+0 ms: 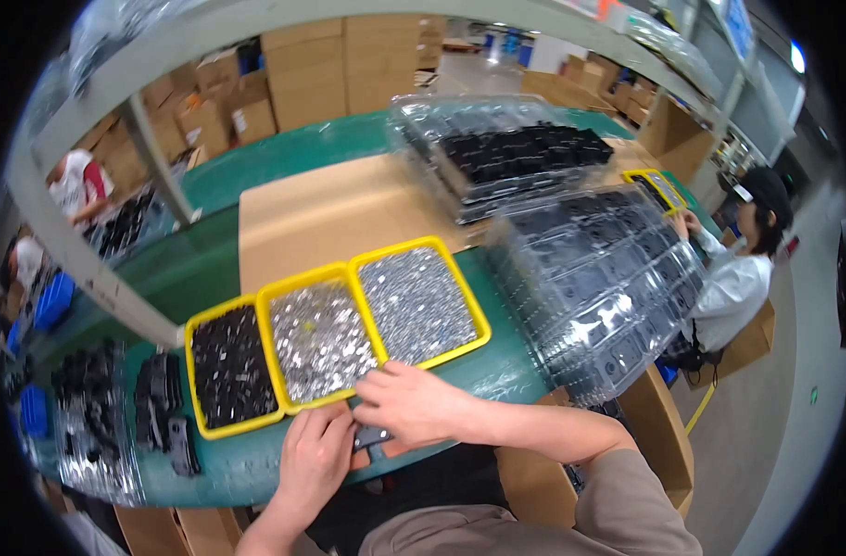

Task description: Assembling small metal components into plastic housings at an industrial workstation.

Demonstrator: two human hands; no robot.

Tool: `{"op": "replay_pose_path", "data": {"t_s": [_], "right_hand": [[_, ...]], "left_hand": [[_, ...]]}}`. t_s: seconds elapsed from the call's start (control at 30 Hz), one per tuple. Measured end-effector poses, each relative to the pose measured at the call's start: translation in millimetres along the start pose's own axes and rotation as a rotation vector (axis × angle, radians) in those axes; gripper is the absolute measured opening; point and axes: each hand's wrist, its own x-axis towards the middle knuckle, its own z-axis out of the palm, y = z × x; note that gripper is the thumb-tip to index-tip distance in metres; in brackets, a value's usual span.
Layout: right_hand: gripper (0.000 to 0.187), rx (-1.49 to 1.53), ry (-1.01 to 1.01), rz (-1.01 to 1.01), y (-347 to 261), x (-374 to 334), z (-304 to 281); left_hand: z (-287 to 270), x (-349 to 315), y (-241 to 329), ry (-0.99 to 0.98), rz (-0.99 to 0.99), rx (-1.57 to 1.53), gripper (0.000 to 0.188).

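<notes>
At the bench's near edge, my left hand (pixel 314 454) closes its fingers on the left end of a small black plastic part (pixel 371 435). My right hand (pixel 416 403) is over the same part, its fingers curled and pressed together; what its fingertips pinch is hidden. Just beyond my hands, a yellow bin of small black pieces (pixel 230 371) stands at the left. Next to it are a yellow bin of shiny flat metal pieces (pixel 319 343) and a yellow bin of small grey metal pieces (pixel 418 301). More black plastic parts (pixel 159 398) lie left of the bins.
A clear tray with dark parts (pixel 608 278) overhangs the bench at the right. Behind it are stacked clear trays (pixel 497 167) and a cardboard sheet (pixel 330 213). A metal post (pixel 108 269) rises at left. A co-worker (pixel 738 269) sits at far right.
</notes>
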Motion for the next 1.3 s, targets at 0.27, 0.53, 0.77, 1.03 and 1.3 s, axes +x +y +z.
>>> {"op": "replay_pose_path", "data": {"t_s": [0.27, 0.53, 0.77, 1.03, 1.3], "right_hand": [[0.028, -0.11, -0.109, 0.029, -11.8, 4.2, -15.1], [0.017, -0.013, 0.038, 0.071, -14.0, 70.3, -21.1], [0.008, -0.02, 0.126, -0.04, -1.1, 179.4, 76.5], [0.011, -0.093, 0.292, -0.051, -1.0, 199.3, 113.5], [0.013, 0.174, 0.235, 0.041, 3.8, 192.3, 97.2]], "left_hand": [[3.0, -2.2, -16.2, -0.047, 0.026, -0.098, 0.039], [-75.1, 19.2, -133.0, 0.156, -0.34, 0.334, 0.017], [-42.7, 5.7, -175.9, 0.33, -0.339, 0.205, 0.015], [-45.0, 1.3, -178.1, 0.471, -0.336, 0.276, 0.017], [-42.7, 5.9, -187.5, 0.398, -0.282, 0.199, 0.015]]}}
